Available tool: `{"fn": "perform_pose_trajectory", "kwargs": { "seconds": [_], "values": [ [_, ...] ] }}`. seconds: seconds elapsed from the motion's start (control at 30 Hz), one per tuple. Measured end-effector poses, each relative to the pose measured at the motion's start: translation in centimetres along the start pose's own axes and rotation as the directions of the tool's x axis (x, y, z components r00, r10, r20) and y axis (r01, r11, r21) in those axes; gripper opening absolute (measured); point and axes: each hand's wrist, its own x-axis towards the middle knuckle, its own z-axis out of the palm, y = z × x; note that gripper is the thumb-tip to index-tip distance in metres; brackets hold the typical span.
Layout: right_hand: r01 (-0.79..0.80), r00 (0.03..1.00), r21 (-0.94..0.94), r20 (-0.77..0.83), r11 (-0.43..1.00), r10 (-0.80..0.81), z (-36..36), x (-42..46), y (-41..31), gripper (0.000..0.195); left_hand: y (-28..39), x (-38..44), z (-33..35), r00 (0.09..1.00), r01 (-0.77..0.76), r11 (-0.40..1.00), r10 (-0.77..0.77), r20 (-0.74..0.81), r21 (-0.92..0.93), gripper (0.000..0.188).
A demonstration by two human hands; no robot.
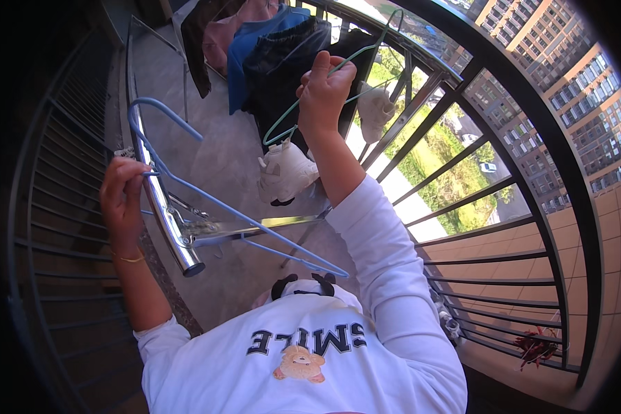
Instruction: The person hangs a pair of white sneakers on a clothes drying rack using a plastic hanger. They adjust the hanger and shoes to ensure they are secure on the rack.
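Note:
My right hand (pixel 327 93) is raised and closed around a green wire hanger (pixel 284 121). A white shoe (pixel 287 171) hangs from one end of that hanger, and another pale shoe (pixel 376 111) hangs at its other side, by the railing. At the left, my left hand (pixel 121 194) pinches a blue hanger (pixel 238 207) beside a chrome rack rail (pixel 160 207). This hanger's hook rises above the rail, and one arm slants down toward my body. Its other arm is mostly hidden behind my left hand and the rail.
Brown, pink, blue and black garments (pixel 284 62) hang on the drying rack ahead. A black balcony railing (pixel 471 240) curves along the right, with a dark red bundle (pixel 535 346) on it. Another barred railing (pixel 67 207) stands left. Grey floor (pixel 222 165) shows below the rack.

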Motion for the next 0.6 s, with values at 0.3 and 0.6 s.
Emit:
{"fn": "perform_pose_trajectory", "kwargs": {
  "seconds": [0.3, 0.6],
  "values": [
    [-0.052, 0.998, 0.036, -0.043, 0.998, 0.053, -2.3, 0.0, -1.8, 0.042, -0.1, -0.5, 0.4, 0.999, 0.04, 0.999, -0.041, -0.013, -0.037, 0.009],
    [-0.098, 0.993, -0.012, -0.068, 0.995, 0.097, -5.2, -1.7, 0.8, 0.043, 0.0, -0.4, 0.5, 1.0, 0.016, 1.0, -0.016, -0.01, -0.002, 0.008]
  ]
}}
